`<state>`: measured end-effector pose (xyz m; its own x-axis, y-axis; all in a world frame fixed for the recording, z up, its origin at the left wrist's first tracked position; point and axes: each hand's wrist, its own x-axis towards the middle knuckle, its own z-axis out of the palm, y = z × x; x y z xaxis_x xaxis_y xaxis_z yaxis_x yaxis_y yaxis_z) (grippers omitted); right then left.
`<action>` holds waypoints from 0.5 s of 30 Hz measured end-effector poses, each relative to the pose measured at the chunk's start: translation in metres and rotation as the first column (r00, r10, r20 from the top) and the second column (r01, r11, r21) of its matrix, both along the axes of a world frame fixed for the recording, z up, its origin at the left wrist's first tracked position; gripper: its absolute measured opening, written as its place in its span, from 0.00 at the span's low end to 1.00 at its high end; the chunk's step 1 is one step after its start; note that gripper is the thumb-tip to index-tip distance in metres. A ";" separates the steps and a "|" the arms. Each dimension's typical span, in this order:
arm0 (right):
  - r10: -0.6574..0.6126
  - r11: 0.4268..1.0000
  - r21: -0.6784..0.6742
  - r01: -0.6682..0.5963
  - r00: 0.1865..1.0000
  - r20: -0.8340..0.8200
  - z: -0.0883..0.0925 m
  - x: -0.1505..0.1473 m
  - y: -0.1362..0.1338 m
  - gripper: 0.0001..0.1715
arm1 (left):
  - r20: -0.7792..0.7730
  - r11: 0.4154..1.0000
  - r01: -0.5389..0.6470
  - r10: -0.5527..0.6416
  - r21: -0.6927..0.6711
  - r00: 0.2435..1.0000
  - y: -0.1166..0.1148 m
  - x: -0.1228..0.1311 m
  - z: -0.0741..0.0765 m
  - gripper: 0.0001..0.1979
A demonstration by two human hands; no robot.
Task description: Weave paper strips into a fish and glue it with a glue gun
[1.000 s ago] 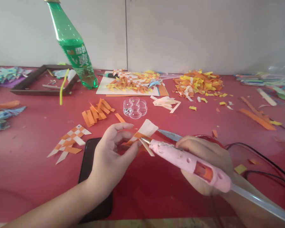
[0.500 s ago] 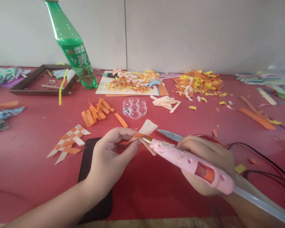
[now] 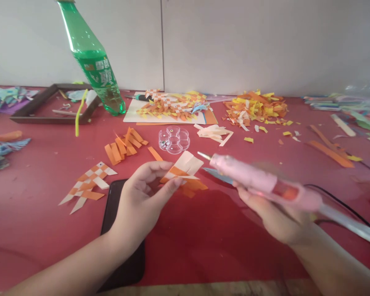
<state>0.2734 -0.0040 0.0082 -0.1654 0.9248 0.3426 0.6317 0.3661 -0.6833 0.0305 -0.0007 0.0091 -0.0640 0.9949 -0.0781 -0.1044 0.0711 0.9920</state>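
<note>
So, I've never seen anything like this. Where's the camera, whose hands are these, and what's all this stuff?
There's no robot: a camera worn on a person's head looks down at their own bare hands. The left hand pinches an orange-and-cream paper piece. The right hand holds what looks like a pink glue gun, its metal tip clear of the paper. On the red table lie a checkered paper fish, orange strips, a clear flower-shaped tray and a heap of orange and yellow scraps. A green bottle stands toward the back.
</note>
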 end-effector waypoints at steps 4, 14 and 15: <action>-0.153 0.958 -0.266 0.110 0.978 -0.144 0.000 0.000 0.011 0.21 | 0.032 1.000 -0.003 0.003 0.014 0.999 0.001 -0.003 -0.005 0.13; -0.336 0.859 -0.246 0.449 0.857 0.390 0.007 0.010 0.036 0.30 | 0.158 1.000 0.011 -0.009 -0.016 0.987 0.002 -0.002 -0.006 0.10; -0.307 0.878 -0.200 0.434 0.833 0.461 0.004 0.012 0.037 0.29 | 0.171 1.000 0.018 -0.014 -0.023 0.985 0.003 -0.001 -0.006 0.10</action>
